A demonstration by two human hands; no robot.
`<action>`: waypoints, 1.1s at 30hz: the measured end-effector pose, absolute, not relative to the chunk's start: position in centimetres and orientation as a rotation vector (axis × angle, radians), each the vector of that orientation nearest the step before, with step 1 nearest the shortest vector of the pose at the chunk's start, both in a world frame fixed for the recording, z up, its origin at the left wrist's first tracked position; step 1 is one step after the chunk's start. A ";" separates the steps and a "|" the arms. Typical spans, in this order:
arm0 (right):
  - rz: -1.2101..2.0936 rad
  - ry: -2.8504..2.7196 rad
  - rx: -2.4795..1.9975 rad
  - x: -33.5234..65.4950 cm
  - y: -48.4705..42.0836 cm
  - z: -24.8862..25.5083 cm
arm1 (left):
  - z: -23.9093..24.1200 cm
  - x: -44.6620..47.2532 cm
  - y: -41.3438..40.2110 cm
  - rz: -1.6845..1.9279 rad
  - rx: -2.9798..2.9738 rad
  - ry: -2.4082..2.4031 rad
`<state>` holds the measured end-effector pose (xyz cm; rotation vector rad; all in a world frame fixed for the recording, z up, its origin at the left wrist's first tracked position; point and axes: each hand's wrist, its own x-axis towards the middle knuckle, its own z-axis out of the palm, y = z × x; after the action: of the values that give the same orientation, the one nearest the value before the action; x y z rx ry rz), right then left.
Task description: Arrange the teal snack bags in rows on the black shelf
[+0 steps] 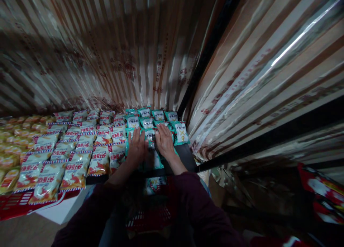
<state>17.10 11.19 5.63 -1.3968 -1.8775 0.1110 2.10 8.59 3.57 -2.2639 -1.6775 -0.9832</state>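
Green bags [181, 133] sit near the shelf's [189, 155] right edge. The left hand [136, 149] and right hand [164, 141] lie on them, fingers out straight, not closed. They look light, soft, slippery; gently pinch a thin end.

The one view looks from the person's head, forward and steeply down, with dark sleeves [204, 207] entering from the bottom edge. The left hand [136, 147] and right hand [164, 142] appear close, just below mid-frame; striped sheeting [107, 50] fills the upper part and right side.
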 end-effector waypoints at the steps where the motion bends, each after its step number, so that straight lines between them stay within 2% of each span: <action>1: 0.130 -1.851 -1.382 17.0 10.3 5.4 | 3.3 2.5 7.3 -1.047 -2.255 -1.644; 5: 0.251 -1.766 -1.336 16.1 6.9 3.9 | 2.0 4.4 2.4 -1.153 -2.298 -1.593; 8: 0.339 -1.714 -1.363 15.7 5.2 2.5 | 1.0 5.5 0.3 -1.097 -2.300 -1.639; 15: 0.465 -1.759 -1.395 15.0 4.7 1.5 | -0.6 5.9 0.2 -1.069 -2.349 -1.564; 23: 0.436 -1.787 -1.402 15.4 4.4 1.9 | -0.8 6.0 0.6 -1.104 -2.357 -1.527; 33: 0.385 -1.753 -1.431 16.0 1.2 -0.6 | -1.7 6.0 -0.5 -1.058 -2.382 -1.650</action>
<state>16.03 1.17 -0.64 -1.4310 -1.7534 0.3848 6.05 -0.48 -1.69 -2.3816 -1.6502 -1.0578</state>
